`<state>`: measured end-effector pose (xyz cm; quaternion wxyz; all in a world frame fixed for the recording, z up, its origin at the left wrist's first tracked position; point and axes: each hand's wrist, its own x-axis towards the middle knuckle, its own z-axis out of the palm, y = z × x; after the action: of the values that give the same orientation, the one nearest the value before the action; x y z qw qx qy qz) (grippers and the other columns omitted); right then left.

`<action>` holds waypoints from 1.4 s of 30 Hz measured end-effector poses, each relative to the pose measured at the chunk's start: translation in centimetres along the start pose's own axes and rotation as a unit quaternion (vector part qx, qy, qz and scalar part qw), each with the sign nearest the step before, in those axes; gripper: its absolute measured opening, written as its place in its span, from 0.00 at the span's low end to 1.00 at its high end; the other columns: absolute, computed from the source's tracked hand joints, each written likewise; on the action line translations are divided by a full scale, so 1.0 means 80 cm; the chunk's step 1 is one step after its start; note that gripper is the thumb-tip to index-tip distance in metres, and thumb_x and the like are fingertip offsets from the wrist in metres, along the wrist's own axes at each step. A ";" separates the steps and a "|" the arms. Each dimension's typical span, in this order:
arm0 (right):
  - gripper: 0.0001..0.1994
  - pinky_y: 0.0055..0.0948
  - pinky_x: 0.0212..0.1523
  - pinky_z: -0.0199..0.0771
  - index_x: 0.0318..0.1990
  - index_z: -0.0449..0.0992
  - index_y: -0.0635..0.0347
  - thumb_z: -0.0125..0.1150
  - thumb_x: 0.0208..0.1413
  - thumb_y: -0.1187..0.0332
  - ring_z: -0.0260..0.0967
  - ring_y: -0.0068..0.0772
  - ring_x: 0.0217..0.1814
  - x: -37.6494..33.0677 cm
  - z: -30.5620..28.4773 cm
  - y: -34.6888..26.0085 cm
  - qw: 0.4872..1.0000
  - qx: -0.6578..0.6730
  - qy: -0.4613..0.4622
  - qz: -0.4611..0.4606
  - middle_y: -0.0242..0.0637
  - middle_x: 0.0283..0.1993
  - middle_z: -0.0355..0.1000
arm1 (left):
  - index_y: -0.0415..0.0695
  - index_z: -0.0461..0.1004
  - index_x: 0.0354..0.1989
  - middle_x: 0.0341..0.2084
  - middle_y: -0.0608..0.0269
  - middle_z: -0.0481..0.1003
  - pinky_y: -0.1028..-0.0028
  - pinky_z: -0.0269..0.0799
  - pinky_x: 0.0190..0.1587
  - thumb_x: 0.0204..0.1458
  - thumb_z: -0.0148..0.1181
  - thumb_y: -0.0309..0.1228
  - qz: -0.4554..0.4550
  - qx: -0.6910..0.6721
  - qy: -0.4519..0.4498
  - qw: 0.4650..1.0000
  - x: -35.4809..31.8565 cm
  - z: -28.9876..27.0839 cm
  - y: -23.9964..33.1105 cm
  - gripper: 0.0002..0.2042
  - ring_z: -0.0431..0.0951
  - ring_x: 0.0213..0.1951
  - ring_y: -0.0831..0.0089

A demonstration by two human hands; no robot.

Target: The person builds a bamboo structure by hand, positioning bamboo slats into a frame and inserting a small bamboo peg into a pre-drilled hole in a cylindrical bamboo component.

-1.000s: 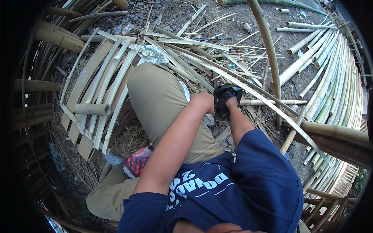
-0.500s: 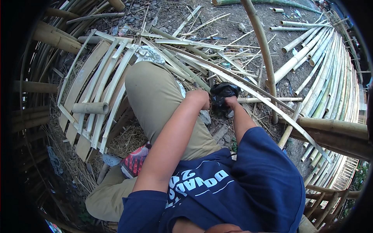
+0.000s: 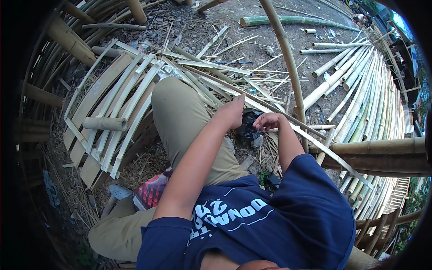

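A crumpled black plastic bag (image 3: 246, 128) is low between my two hands, just beyond my bent knee. My right hand (image 3: 268, 120) is at the bag's right edge, fingers curled in a pinch at the plastic. My left hand (image 3: 233, 111) is beside the bag's upper left, its back toward me. Its fingers are pressed together with the tips pointing away; what they hold, if anything, is hidden. A long split bamboo strip (image 3: 310, 136) slants past just beyond both hands.
Left of my knee lies a frame of bamboo slats (image 3: 118, 108), a short bamboo tube (image 3: 105, 124) on top. Bamboo scraps (image 3: 211, 69) litter the ground ahead. A bamboo post (image 3: 288, 58) rises at right, near a thick horizontal bamboo (image 3: 382, 147). Many poles (image 3: 382, 103) lie beyond.
The bag has dropped lower and slightly left in the picture. My right hand has drawn out from the bag to its edge, and my left hand's fingers now point up and away. The view has shifted.
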<state>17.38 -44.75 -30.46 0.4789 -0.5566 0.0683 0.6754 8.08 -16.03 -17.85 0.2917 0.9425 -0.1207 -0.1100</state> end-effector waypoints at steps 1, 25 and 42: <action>0.08 0.16 0.24 0.65 0.44 0.87 0.58 0.73 0.58 0.74 0.72 0.17 0.29 -0.010 0.036 -0.043 0.998 -0.020 0.042 -0.051 0.25 0.35 0.81 | 0.40 0.52 0.77 0.67 0.44 0.70 0.55 0.75 0.62 0.56 0.61 0.26 -0.015 0.008 0.012 1.000 -0.012 -0.012 -0.009 0.39 0.77 0.62 0.51; 0.10 0.18 0.23 0.58 0.39 0.84 0.59 0.76 0.60 0.62 0.71 0.22 0.30 -0.033 0.745 -0.396 0.846 -0.195 -0.355 -0.347 0.33 0.31 0.77 | 0.38 0.85 0.40 0.34 0.60 0.84 0.75 0.80 0.40 0.56 0.70 0.17 0.060 -0.148 0.620 0.768 -0.501 -0.364 -0.050 0.06 0.85 0.36 0.73; 0.24 0.47 0.53 0.78 0.56 0.76 0.64 0.74 0.55 0.62 0.77 0.53 0.52 0.180 0.694 -0.387 0.523 -0.706 0.119 -0.463 0.48 0.46 0.78 | 0.36 0.83 0.51 0.39 0.60 0.86 0.76 0.79 0.43 0.61 0.68 0.21 -0.302 -0.358 0.576 0.670 -0.558 -0.257 -0.291 0.10 0.85 0.42 0.75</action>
<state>2.80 14.63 -7.97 0.1624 -0.7410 -0.6416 0.1136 -24.66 26.36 -8.63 0.5690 0.6268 0.4109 0.3384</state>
